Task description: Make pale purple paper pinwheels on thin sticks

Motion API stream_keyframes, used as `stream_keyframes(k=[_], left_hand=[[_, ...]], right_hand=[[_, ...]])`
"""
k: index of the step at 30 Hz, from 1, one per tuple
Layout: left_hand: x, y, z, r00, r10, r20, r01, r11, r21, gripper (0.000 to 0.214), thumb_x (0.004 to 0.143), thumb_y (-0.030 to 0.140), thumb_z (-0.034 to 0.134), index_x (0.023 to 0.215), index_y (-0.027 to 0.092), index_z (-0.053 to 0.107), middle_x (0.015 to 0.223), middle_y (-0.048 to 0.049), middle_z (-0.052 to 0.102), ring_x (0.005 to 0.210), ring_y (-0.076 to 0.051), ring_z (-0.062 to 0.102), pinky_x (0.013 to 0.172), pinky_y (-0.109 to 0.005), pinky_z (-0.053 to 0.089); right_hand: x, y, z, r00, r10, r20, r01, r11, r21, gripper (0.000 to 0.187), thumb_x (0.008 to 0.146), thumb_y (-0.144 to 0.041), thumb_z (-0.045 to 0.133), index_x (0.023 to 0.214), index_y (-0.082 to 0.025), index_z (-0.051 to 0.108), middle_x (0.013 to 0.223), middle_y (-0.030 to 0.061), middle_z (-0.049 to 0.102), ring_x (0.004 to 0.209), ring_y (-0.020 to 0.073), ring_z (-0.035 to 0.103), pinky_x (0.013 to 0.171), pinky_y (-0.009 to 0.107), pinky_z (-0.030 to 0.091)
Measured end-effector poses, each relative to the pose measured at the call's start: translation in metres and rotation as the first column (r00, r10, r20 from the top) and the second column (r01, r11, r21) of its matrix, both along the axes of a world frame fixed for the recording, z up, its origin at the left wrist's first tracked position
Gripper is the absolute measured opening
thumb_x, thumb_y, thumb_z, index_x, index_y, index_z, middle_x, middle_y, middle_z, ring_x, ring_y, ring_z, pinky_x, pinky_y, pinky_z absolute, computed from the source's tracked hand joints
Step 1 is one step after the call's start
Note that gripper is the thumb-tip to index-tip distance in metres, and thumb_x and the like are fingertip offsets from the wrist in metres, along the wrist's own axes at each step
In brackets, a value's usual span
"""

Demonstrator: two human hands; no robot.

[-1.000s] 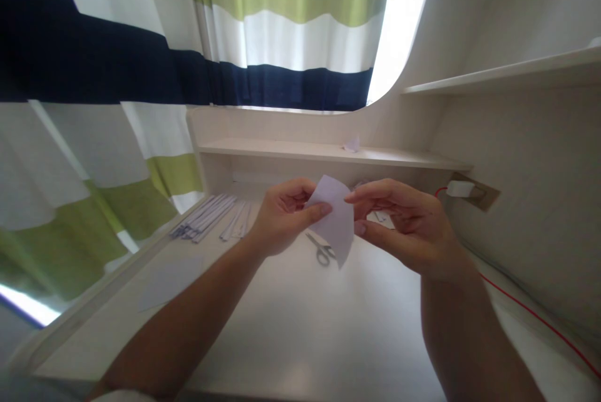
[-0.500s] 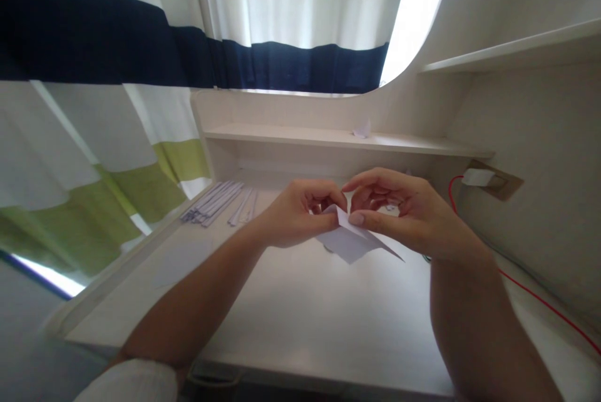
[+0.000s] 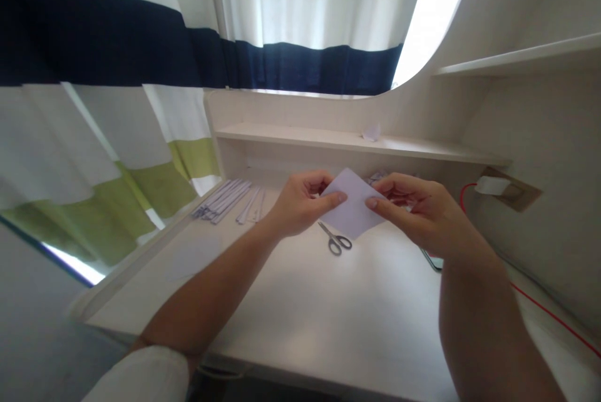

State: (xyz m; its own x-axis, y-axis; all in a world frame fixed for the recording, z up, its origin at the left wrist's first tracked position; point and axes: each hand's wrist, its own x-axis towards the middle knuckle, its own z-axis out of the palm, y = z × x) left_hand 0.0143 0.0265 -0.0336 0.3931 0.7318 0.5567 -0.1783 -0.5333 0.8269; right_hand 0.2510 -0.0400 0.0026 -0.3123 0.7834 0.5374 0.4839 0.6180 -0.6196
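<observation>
Where striped curtain [image 3: 291,26] hangs — pale desk [image 3: 328,320], scissors [image 3: 335,240], shelf [image 3: 338,141].

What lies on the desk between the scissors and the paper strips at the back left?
In the head view, the desk is bare between the scissors and the paper strips; only the left hand hangs above it.

No readable text, labels, brands or numbers showed anywhere, paper sheet [image 3: 353,209] at centre frame was blank, nothing legible on paper strips [image 3: 230,200].
</observation>
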Motion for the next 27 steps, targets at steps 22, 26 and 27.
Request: stream_keyframes(k=[22,26,27], left_hand=[[0.022,0.020,-0.008,0.982,0.109,0.154,-0.091,0.989,-0.116,0.021,0.082,0.035,0.085,0.083,0.017,0.074,0.072,-0.0004,0.070,0.064,-0.010,0.060,0.061,-0.024,0.048],[0.025,0.029,-0.003,0.980,0.091,0.174,-0.062,0.984,-0.167,0.026,0.081,0.039,0.085,0.086,0.017,0.074,0.074,-0.0018,0.071,0.065,-0.011,0.062,0.058,-0.023,0.049],[0.025,0.032,-0.002,0.981,0.086,0.173,-0.053,0.981,-0.188,0.027,0.081,0.040,0.085,0.087,0.017,0.074,0.075,-0.0022,0.072,0.064,-0.011,0.063,0.056,-0.023,0.049]], right_hand=[[0.022,0.054,-0.017,0.837,-0.336,-0.433,0.302,0.942,-0.146,0.022,0.077,-0.039,0.093,0.080,-0.023,0.077,0.074,0.0015,0.074,0.059,0.0143,0.061,0.054,0.028,0.049],[0.018,0.054,-0.018,0.805,-0.357,-0.474,0.314,0.934,-0.171,0.027,0.076,-0.041,0.094,0.083,-0.022,0.077,0.074,0.0011,0.074,0.059,0.0144,0.063,0.051,0.027,0.053],[0.015,0.054,-0.019,0.788,-0.364,-0.496,0.321,0.931,-0.173,0.027,0.076,-0.042,0.094,0.083,-0.022,0.076,0.074,0.0009,0.074,0.059,0.0150,0.063,0.051,0.027,0.054]])
